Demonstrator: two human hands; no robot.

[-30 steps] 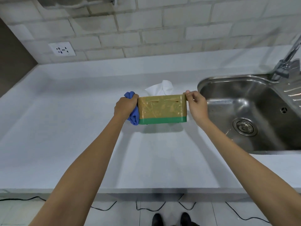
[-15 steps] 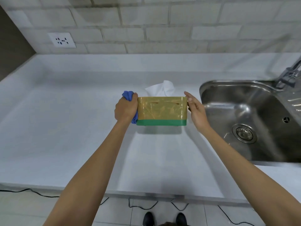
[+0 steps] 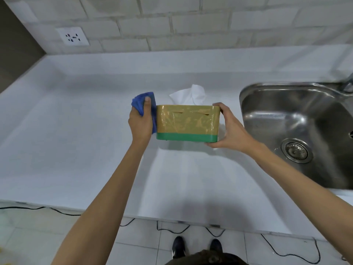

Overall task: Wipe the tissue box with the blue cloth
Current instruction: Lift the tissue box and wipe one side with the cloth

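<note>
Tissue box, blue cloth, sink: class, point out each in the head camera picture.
tissue box [image 3: 186, 123]: head view, on its tan front face.
blue cloth [image 3: 139, 101]: head view, on the bunched part above the left hand.
sink [image 3: 271, 111]: head view, on its bare left wall.

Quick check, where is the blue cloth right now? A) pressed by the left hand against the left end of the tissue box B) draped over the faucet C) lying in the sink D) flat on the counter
A: the left hand presses the blue cloth against the left end of the tissue box, while the right hand grips the right end.
</note>
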